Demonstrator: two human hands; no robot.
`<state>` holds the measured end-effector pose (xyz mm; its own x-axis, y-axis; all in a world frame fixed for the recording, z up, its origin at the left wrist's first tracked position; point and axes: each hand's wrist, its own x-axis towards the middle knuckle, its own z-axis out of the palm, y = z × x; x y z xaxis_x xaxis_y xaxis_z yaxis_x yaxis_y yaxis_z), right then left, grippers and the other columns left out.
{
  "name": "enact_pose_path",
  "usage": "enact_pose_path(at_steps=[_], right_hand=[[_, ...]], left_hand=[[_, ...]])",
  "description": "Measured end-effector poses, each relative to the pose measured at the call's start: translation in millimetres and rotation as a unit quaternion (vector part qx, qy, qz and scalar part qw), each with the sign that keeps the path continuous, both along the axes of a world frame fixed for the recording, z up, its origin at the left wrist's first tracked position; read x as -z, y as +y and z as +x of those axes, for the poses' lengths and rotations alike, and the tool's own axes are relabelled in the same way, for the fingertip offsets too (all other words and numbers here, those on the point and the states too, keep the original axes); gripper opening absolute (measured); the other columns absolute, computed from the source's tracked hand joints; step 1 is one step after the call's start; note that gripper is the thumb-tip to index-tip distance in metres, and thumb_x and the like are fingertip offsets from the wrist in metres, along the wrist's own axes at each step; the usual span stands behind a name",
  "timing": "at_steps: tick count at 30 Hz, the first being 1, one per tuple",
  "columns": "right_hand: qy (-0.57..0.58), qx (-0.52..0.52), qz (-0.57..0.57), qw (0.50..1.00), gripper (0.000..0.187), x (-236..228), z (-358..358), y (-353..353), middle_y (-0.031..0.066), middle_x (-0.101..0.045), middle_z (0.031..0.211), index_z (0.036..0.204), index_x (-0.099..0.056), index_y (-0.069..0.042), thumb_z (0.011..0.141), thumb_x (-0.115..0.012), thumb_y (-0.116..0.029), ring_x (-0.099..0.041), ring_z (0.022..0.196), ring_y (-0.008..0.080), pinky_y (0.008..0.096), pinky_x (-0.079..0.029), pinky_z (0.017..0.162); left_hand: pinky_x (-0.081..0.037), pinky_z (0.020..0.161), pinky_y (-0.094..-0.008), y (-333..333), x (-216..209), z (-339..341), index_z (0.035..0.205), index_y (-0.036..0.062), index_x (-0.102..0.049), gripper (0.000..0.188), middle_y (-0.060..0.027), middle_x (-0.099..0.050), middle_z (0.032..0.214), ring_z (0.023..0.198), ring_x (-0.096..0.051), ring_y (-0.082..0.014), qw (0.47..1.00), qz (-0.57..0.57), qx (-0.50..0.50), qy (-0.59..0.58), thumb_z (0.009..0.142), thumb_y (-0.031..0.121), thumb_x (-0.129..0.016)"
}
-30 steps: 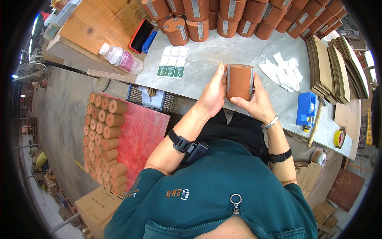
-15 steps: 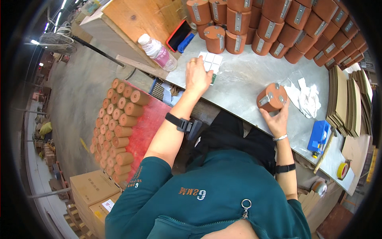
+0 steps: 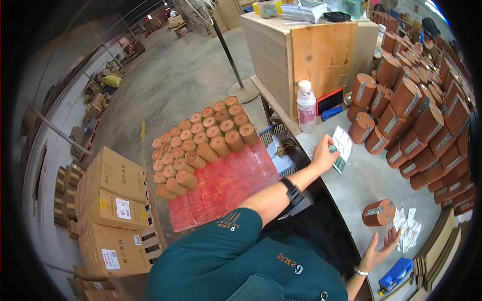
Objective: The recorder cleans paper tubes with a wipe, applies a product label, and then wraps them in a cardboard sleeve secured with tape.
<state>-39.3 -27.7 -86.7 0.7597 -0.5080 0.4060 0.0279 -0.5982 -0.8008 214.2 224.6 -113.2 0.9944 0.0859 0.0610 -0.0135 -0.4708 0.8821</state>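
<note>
"What shows right of center?"

"A worker's left hand (image 3: pixel 325 154) pinches a small green label (image 3: pixel 332 149) beside a sticker sheet (image 3: pixel 343 142)."

"And the right hand (image 3: pixel 375 255)?"

"Lower right, fingers apart, just below a brown cylindrical canister (image 3: pixel 378 213). The canister rests on the gray tabletop (image 3: pixel 351 189), beside crumpled white cloth (image 3: pixel 407 230)."

Strip lamp (image 3: pixel 435 9) glaring upper right; upper left dim; corners black, straight edges bent.
</note>
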Motion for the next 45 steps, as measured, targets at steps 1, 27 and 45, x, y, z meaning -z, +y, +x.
enact_pose_path(at_steps=[1, 27, 45], right_hand=[[-0.011, 0.010, 0.001, 1.000, 0.070, -8, -4, 1, 0.0177, -0.054, 0.136, 0.149, -0.033, -0.001, 0.088, -0.067, -0.008, -0.053, 0.123, 0.0261, 0.0371, -0.043, 0.099], [-0.057, -0.054, -0.194, 0.978, 0.021, -81, 35, 69, 0.0048, -0.061, 0.091, 0.086, -0.065, -0.008, 0.072, -0.080, -0.010, -0.055, 0.087, 0.0254, 0.0379, -0.038, 0.080], [-0.028, -0.099, -0.201, 0.974, 0.014, -87, 34, 63, 0.0014, -0.065, 0.085, 0.085, -0.067, -0.008, 0.074, -0.073, -0.002, -0.060, 0.083, 0.0220, 0.0362, -0.038, 0.081]], left_hand=[[-0.052, 0.081, -0.0393, -3, -4, -14, 0.114, 0.0053, -0.051, 0.050, -0.0138, -0.063, 0.109, 0.093, -0.064, -0.0313, 0.995, -0.090, -0.001, -0.036, 0.074, 0.010, -0.081], [-0.057, 0.082, -0.0343, -41, -95, -141, 0.120, 0.0023, -0.059, 0.024, -0.0090, -0.069, 0.111, 0.097, -0.067, -0.0169, 0.816, -0.448, 0.282, 0.233, 0.098, 0.013, -0.059], [-0.051, 0.073, -0.0245, -39, -100, -145, 0.107, 0.0007, -0.060, 0.014, -0.0005, -0.064, 0.095, 0.083, -0.059, -0.0062, 0.862, -0.385, 0.309, 0.118, 0.096, 0.007, -0.064]])
